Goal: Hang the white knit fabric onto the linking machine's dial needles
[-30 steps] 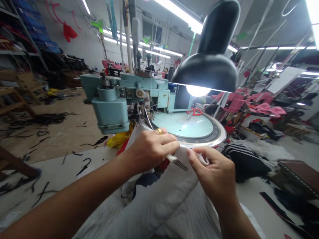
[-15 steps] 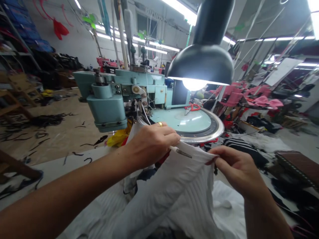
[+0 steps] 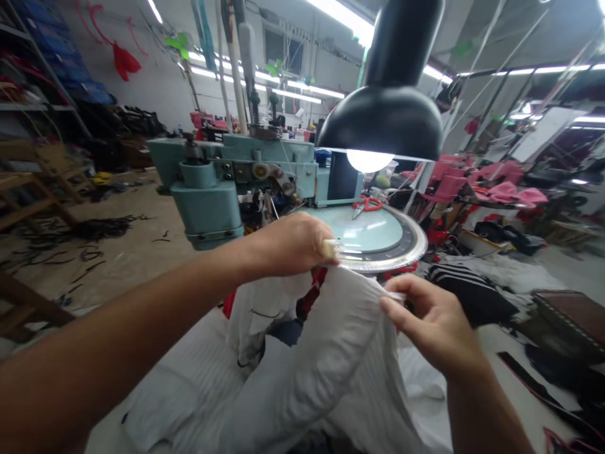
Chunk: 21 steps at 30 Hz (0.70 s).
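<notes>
White ribbed knit fabric (image 3: 340, 328) hangs from the round dial's toothed metal rim (image 3: 378, 263) and drapes down toward me. My left hand (image 3: 302, 243) is closed at the fabric's upper edge, right against the rim. A small pale yellowish piece (image 3: 329, 248) shows at its fingertips, blurred; I cannot make out what it is. My right hand (image 3: 428, 315) pinches the same fabric edge between thumb and fingers, lower and to the right of the dial. Between the two hands the edge runs taut. The left fingers are partly hidden.
A teal linking machine (image 3: 205, 195) stands behind my left hand. Red-handled scissors (image 3: 368, 203) lie on the dial's flat top. A black lamp (image 3: 380, 123) hangs low over it, lit. Striped dark cloth (image 3: 466, 293) lies to the right, and dark scraps (image 3: 101, 230) litter the floor.
My left hand has rolled over and lifted slightly at the rim; the pointed metal tip seen under it before is out of sight. My right hand has shifted a little left with the fabric.
</notes>
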{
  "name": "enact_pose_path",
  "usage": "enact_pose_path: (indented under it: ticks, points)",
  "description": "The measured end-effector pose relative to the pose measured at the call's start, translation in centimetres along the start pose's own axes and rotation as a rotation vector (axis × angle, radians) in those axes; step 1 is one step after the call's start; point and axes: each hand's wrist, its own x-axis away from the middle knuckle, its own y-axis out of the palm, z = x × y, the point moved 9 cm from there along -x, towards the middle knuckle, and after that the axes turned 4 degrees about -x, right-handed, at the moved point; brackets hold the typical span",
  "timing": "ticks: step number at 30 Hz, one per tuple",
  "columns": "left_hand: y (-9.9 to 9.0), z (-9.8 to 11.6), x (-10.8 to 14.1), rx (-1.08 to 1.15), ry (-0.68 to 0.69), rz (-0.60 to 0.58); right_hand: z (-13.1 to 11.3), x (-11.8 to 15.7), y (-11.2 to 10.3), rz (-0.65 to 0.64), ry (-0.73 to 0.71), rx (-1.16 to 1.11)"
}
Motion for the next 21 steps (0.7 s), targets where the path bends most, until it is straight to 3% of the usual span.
enact_pose_path:
  ticks: [3,6,9,18,21]
  points:
    - [1.6,0.7,0.0,-0.043,0.049,-0.136,-1.7,-0.3,1.2,0.092,-0.175,0.127]
    - [1.7,1.1,0.1,-0.212,0.010,-0.123,-1.8,0.1,0.3,0.282,-0.238,0.138]
    - [1.8,1.6,0.0,-0.335,-0.010,-0.154,-1.3,0.3,-0.2,0.325,-0.236,0.145]
    - [2.6,2.2,-0.8,-0.324,0.001,-0.193,-1.7,0.0,0.1,0.338,-0.205,0.142]
    - [2.8,2.7,-0.8,-0.372,-0.007,-0.163,-0.3,-0.1,-1.3,0.405,-0.124,0.153]
